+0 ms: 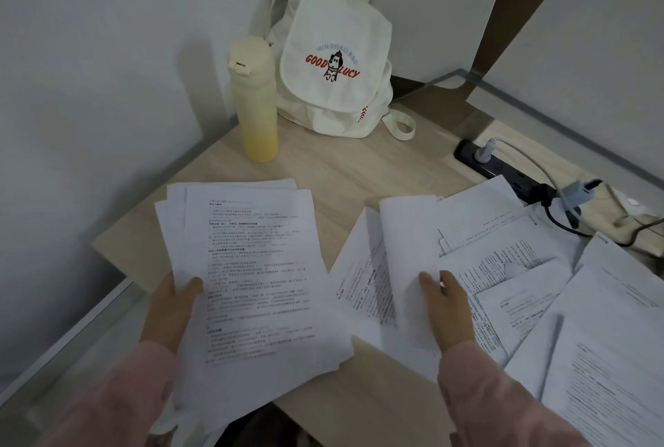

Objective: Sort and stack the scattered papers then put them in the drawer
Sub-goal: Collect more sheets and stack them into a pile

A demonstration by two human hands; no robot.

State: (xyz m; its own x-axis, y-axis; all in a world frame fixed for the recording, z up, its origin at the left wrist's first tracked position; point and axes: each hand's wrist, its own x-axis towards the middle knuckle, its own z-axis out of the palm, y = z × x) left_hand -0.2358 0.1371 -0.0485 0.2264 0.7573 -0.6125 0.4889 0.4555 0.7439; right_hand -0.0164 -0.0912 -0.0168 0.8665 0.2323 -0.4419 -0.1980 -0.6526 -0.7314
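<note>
My left hand (174,306) grips a stack of printed papers (251,267) by its left edge, thumb on top, holding it above the desk's near left part. My right hand (445,306) holds a blank white sheet (406,249) that is lifted and curled up from the pile. Scattered printed papers (539,285) overlap in a loose heap across the right half of the wooden desk (352,166). No drawer is visible.
A yellow bottle (255,101) and a white canvas backpack (334,62) stand at the back by the wall. A black power strip (503,170) with cables and a small pouch (625,216) lie at the right. The desk's edge runs near my sleeves.
</note>
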